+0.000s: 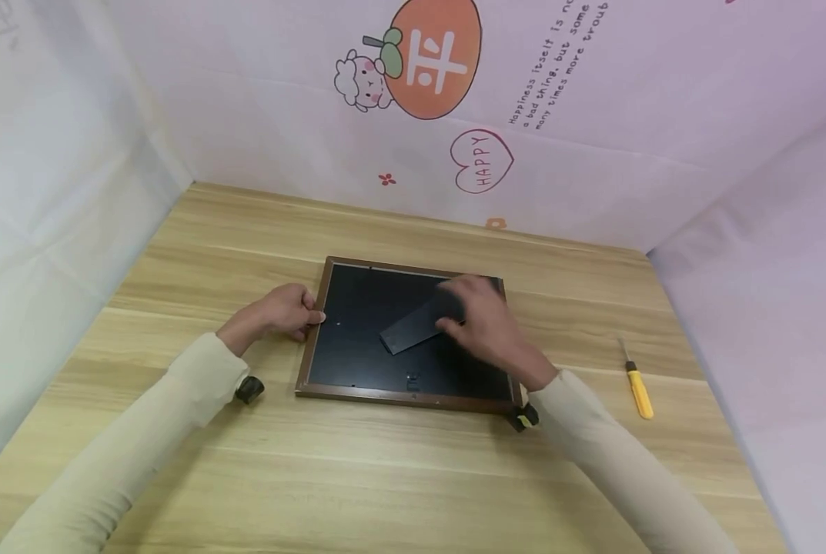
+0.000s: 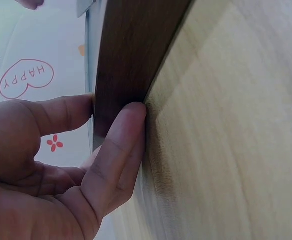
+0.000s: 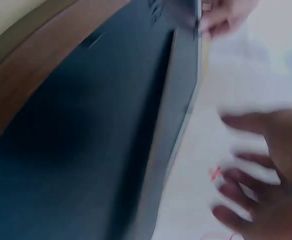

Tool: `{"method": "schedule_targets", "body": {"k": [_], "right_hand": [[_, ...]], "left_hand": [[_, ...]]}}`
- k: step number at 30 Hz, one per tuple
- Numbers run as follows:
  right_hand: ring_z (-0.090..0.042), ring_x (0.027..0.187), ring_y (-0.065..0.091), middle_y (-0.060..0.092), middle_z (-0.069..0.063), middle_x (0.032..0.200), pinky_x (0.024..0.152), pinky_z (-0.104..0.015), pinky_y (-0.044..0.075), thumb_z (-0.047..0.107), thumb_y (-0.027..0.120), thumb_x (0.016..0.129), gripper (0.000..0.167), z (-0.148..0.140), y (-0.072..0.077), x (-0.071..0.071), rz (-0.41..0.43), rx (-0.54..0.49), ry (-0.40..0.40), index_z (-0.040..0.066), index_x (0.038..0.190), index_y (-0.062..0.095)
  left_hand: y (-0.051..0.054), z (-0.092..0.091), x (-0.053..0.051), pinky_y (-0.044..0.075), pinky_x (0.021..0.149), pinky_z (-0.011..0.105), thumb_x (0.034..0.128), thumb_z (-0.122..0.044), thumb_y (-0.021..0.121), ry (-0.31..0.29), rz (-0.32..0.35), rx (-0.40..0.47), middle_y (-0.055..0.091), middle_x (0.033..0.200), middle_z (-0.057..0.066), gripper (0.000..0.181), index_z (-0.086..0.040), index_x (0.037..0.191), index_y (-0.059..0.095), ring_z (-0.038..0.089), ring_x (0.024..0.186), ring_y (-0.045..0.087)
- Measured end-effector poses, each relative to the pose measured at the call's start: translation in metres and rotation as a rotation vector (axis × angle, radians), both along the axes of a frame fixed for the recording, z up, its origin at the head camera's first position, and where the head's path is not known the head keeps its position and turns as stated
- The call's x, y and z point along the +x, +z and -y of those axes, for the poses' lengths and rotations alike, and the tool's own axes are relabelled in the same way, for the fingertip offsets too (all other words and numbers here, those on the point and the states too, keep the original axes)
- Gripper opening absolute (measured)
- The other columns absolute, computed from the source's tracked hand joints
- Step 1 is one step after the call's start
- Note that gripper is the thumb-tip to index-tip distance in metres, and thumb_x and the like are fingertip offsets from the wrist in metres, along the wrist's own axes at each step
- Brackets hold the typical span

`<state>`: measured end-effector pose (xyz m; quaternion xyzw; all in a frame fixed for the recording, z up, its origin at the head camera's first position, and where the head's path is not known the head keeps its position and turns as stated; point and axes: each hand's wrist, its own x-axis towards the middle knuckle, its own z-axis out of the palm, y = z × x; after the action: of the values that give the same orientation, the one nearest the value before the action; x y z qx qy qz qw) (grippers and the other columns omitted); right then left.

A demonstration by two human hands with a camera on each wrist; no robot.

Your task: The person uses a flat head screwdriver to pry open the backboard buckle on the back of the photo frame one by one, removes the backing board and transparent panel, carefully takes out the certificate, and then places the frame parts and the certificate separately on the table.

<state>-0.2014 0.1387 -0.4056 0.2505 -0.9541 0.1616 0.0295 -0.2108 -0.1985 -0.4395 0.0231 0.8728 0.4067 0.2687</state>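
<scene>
A brown picture frame (image 1: 385, 396) lies back side up on the wooden table, its black backing board (image 1: 357, 358) showing. A flat black easel stand (image 1: 413, 329) slants across the middle of that board. My left hand (image 1: 289, 312) pinches the frame's left side, thumb on the upper edge and fingers against the outer side, as the left wrist view shows of the frame (image 2: 130, 55). Over the right part of the board hovers my right hand (image 1: 485, 319), fingers spread. In the right wrist view this hand (image 3: 266, 175) is blurred and apart from the stand (image 3: 173, 115).
A screwdriver (image 1: 638, 388) with a yellow handle lies on the table (image 1: 413, 469) to the right of the frame. Printed cloth walls (image 1: 281, 131) enclose the table at the back and on both sides.
</scene>
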Motion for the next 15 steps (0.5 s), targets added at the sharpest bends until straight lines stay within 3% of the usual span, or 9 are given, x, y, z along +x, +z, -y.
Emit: {"method": "schedule_targets", "body": {"k": [2,5,9,15], "right_hand": [[-0.033,0.13,0.048,0.052,-0.016,0.14,0.106,-0.049,0.044,0.028,0.078,0.085,0.061,0.017,-0.001,0.002,0.082,0.097,0.158,0.007,0.138,0.054],[-0.03,0.132,0.048,0.05,-0.013,0.144,0.108,-0.046,0.044,0.035,0.078,0.084,0.067,0.035,-0.009,0.001,0.181,0.187,0.292,0.009,0.14,0.053],[-0.027,0.127,0.052,0.053,-0.011,0.139,0.104,-0.043,0.047,0.036,0.078,0.084,0.064,0.046,-0.019,-0.006,0.209,0.222,0.356,0.01,0.139,0.056],[-0.024,0.114,0.056,0.058,-0.009,0.128,0.095,-0.041,0.05,0.03,0.075,0.088,0.046,0.053,-0.02,-0.014,0.172,0.249,0.427,0.013,0.129,0.064]], "left_hand": [[-0.001,0.001,0.001,0.058,0.067,0.026,0.098,-0.013,0.059,0.003,-0.002,0.002,0.061,0.091,0.011,0.016,0.001,0.093,0.053,0.016,0.074,0.064],[-0.004,0.001,0.001,0.058,0.067,0.026,0.0982,-0.013,0.058,-0.005,-0.007,0.015,0.062,0.09,0.01,0.016,0.002,0.093,0.054,0.015,0.074,0.064],[-0.007,0.0,0.0,0.058,0.069,0.027,0.0989,-0.013,0.057,-0.017,-0.005,0.043,0.063,0.091,0.013,0.017,0.004,0.098,0.053,0.017,0.076,0.065],[-0.006,0.002,0.0,0.059,0.071,0.028,0.101,-0.008,0.052,0.001,0.02,0.105,0.059,0.097,0.015,0.016,0.007,0.105,0.047,0.019,0.081,0.062]]}}
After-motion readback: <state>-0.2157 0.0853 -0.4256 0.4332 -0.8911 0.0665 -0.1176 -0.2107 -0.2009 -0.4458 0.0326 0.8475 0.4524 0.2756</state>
